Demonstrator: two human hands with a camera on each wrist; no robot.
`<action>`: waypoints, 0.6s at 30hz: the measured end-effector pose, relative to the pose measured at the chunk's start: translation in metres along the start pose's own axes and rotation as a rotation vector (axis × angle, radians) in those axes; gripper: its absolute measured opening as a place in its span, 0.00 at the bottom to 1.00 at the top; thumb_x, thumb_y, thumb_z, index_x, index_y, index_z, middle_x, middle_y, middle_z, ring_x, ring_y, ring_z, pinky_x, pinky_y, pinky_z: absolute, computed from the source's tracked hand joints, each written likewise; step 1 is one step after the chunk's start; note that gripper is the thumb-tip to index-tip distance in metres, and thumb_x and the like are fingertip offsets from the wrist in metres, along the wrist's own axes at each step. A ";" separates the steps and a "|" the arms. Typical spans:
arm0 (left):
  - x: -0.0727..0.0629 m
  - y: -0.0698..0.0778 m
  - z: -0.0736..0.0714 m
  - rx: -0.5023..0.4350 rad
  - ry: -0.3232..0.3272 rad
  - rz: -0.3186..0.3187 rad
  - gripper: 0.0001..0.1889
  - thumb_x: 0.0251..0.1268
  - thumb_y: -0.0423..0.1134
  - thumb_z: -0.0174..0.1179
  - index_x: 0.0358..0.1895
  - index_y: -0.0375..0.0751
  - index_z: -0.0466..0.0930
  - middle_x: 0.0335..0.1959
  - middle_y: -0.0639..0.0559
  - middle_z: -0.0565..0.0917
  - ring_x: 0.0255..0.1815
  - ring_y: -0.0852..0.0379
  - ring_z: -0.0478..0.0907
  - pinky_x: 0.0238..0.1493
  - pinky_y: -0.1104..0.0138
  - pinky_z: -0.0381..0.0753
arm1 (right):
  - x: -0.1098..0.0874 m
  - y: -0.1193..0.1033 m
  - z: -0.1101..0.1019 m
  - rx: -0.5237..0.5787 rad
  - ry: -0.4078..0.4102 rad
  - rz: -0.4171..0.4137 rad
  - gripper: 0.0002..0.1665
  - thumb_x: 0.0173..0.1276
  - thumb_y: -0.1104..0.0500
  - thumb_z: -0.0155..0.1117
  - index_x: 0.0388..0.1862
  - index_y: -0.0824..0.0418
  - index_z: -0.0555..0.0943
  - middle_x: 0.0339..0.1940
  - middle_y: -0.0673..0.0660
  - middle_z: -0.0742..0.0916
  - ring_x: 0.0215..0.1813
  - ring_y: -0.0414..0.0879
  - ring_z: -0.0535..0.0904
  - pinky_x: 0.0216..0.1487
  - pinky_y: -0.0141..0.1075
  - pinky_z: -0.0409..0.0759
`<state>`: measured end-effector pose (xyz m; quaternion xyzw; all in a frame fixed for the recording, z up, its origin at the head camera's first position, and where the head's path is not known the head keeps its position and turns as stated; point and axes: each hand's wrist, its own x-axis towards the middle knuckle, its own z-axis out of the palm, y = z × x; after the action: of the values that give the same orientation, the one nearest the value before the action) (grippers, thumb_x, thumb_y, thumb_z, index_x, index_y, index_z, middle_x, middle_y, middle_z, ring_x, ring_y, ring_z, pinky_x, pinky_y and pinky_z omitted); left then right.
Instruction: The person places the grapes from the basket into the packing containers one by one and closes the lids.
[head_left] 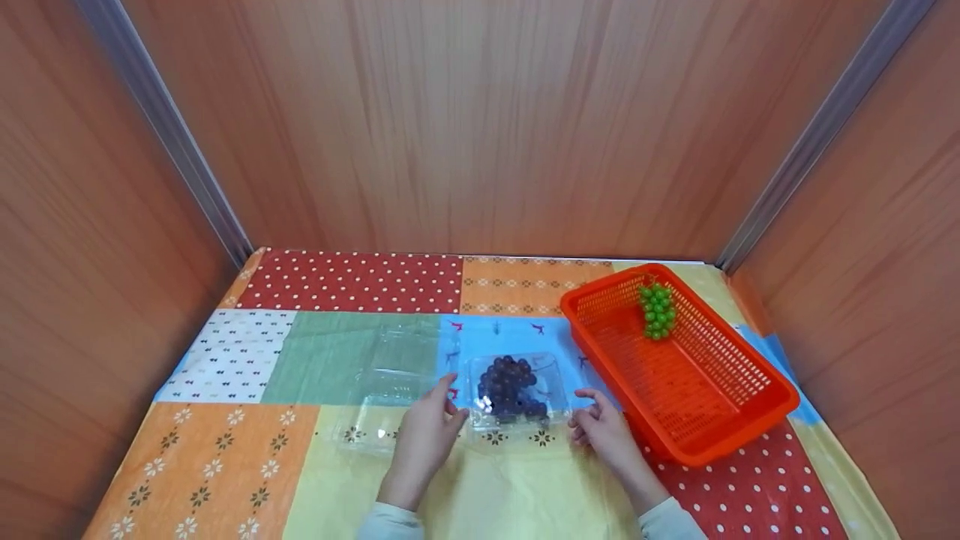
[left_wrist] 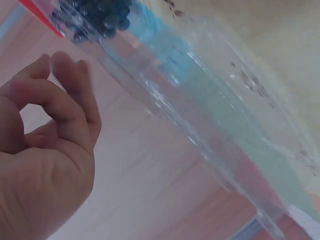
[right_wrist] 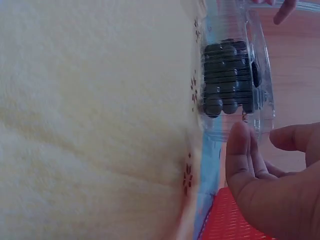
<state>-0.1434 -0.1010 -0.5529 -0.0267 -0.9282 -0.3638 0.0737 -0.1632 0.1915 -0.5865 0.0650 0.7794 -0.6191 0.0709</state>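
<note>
While the left hand [head_left: 428, 426] bends loosely and the right hand [head_left: 602, 429] holds thumb and fingers apart, neither gripping, the box [head_left: 553, 382] of dark grapes [head_left: 506, 386] sits between them on the tabletop [head_left: 525, 487]. Probably light, slick, thin-walled, easily dented; best pinched gently at opposite side rims.

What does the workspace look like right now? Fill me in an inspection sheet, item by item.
Surface: patterned patchwork cloth, slightly creased.
Job's things: dark grapes inside a clear plastic container between the hands; second clear container to its left; orange-red basket at right, with green grapes towards its far end.
Clutter: nothing seen.
Left hand: holds nothing; beside the grape container.
Right hand: holds nothing; between the grape container and the basket. Whether its fingers touch the container, cannot tell.
Cables: nothing seen.
Surroundings: wood-grain panels with metal corner strips.
</note>
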 end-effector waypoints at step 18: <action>-0.027 -0.117 -0.095 0.095 0.047 -0.537 0.18 0.74 0.32 0.52 0.63 0.30 0.75 0.51 0.34 0.75 0.50 0.38 0.73 0.47 0.46 0.72 | 0.006 -0.061 -0.054 0.247 0.123 -0.122 0.16 0.76 0.60 0.59 0.51 0.72 0.81 0.34 0.65 0.84 0.31 0.49 0.80 0.36 0.37 0.84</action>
<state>-0.1176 -0.2515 -0.5668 0.2322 -0.9161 -0.3270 -0.0027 -0.1824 0.2305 -0.5173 0.0636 0.7027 -0.7082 -0.0234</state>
